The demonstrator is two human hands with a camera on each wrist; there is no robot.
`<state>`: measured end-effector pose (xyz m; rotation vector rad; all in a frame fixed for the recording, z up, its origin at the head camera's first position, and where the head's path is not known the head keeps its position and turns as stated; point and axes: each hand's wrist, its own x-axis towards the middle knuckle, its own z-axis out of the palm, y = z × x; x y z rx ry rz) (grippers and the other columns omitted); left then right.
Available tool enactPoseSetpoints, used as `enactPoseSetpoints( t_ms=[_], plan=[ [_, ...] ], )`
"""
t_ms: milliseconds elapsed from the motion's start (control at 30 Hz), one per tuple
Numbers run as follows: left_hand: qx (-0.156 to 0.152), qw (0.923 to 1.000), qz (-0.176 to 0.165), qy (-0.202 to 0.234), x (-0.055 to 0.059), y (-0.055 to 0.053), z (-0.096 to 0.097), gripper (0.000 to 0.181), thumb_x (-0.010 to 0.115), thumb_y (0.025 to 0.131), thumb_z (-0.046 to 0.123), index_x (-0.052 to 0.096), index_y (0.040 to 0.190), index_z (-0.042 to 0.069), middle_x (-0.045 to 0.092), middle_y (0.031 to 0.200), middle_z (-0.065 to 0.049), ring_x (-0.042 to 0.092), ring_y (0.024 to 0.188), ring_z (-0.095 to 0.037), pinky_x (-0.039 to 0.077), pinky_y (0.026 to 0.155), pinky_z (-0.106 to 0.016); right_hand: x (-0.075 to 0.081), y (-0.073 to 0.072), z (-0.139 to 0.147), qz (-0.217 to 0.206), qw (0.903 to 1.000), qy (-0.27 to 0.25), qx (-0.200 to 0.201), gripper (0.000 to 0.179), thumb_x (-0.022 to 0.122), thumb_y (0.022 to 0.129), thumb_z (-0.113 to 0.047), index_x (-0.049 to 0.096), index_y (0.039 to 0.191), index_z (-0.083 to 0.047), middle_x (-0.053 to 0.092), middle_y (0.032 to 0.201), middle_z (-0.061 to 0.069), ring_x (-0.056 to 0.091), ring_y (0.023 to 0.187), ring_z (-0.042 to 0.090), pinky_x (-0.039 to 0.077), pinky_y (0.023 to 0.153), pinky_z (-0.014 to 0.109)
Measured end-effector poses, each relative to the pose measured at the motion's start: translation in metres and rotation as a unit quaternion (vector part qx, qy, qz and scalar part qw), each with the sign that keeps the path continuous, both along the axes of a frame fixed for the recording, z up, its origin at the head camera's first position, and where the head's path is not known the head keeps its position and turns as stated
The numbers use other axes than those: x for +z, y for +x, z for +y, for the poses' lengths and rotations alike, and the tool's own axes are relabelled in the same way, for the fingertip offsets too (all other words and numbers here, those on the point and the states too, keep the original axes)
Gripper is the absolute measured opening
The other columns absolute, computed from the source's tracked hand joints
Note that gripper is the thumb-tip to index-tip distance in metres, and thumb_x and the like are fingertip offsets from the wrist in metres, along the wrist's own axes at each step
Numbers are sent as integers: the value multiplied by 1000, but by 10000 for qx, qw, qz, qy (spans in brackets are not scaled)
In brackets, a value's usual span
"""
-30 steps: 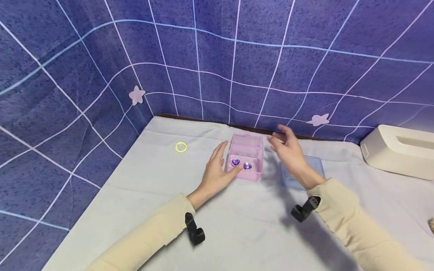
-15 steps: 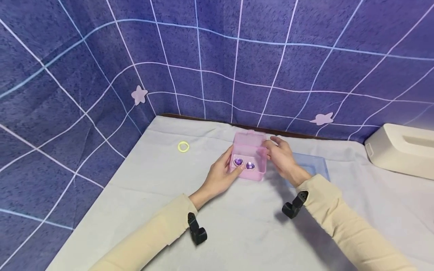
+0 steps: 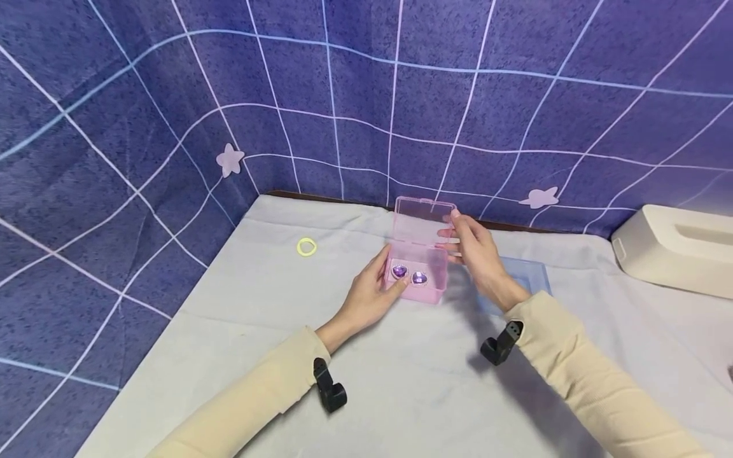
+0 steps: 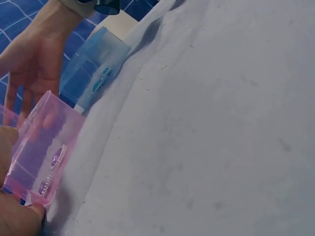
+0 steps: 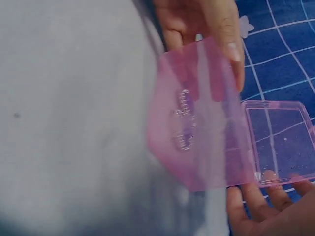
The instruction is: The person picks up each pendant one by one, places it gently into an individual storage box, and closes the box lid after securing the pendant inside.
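A clear pink box [image 3: 415,292] stands on the white cloth with its hinged lid [image 3: 422,219] raised. Two purple gems with pale beaded rims, a left one [image 3: 399,271] and a right one [image 3: 419,278], lie inside. My left hand [image 3: 366,296] grips the box's left side, its thumb over the front rim. At the lid's right edge is my right hand [image 3: 478,254], its fingers extended behind the clear plastic and touching it. In the right wrist view, several fingertips [image 5: 269,176] of the right hand meet the lid's edge.
A clear blue box [image 4: 93,66] with a beaded piece inside stands right of the pink one, partly behind the right arm. A yellow ring [image 3: 306,247] lies to the left. A cream container [image 3: 676,254] stands far right. Purple grid-patterned cloth [image 3: 366,95] hangs behind.
My right hand has come left from above the blue box to the pink lid. The lid has tilted up from leaning back. My left hand now grips the box.
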<state>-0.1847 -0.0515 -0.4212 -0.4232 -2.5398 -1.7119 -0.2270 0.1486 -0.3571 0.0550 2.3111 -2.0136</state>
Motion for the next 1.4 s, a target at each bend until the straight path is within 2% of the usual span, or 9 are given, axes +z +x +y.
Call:
enactPoseSetpoints(
  t_ms=[100,233,500,767,900,1067,1133,1300,1400],
  plan=[
    [-48,9999,-37,88,-1,0,-1,75,67,91,17,25,151,1,30,156,-15,34,142,-23,32,115,-28,4,1,-1,-35,9996,271,-8,70,39,97,-60,59,122,3,63,118,22,71,86,14,60,72,28],
    [-163,9996,40,205,-3,-1,-1,75,66,92,17,24,152,1,29,157,-15,34,143,-23,33,114,-28,4,1,1,97,9992,375,41,72,45,94,-60,63,115,6,63,121,27,71,89,17,61,77,33],
    [-271,9995,76,162,-4,-5,0,75,66,92,13,23,151,1,30,156,-15,35,142,-25,33,114,-27,1,2,19,349,9917,662,1049,52,53,99,-37,57,123,8,58,128,26,65,109,23,55,93,36],
    [-383,9944,-784,594,0,-5,-4,96,71,88,23,5,155,7,34,155,-13,38,141,-27,33,116,-36,-5,7,30,590,9681,1386,2005,39,70,89,-23,61,121,-3,62,125,15,61,117,27,53,89,20],
    [-374,9906,-993,859,3,-4,-3,88,65,92,26,6,156,9,34,155,-11,39,141,-25,33,116,-35,-8,11,27,904,9564,1521,2323,40,76,79,-4,62,117,1,56,128,17,53,125,34,52,99,38],
    [-287,9922,-888,831,2,-5,-1,75,55,98,27,10,155,7,35,155,-13,40,140,-27,34,116,-37,-9,18,20,1202,9392,2378,2164,46,80,66,-2,67,110,-1,51,131,17,49,124,36,50,100,50],
    [-295,9922,-857,859,2,-6,0,75,56,98,25,12,155,6,34,155,-15,39,140,-28,34,116,-37,-9,19,18,1165,9389,2499,2060,44,81,68,-5,68,110,-2,49,135,18,47,126,36,49,100,50],
    [-318,9916,-837,934,0,-7,1,75,60,96,21,16,153,2,34,155,-17,39,140,-31,34,115,-37,-12,23,15,969,9568,1988,1886,41,78,77,-11,65,114,3,43,144,21,39,134,37,44,106,50],
    [-334,9909,-835,997,0,-7,1,75,61,95,18,17,153,1,33,155,-18,37,140,-32,33,116,-38,-15,24,13,949,9626,1810,1776,41,77,78,-9,64,114,5,42,145,21,38,136,37,43,107,49]
  ],
)
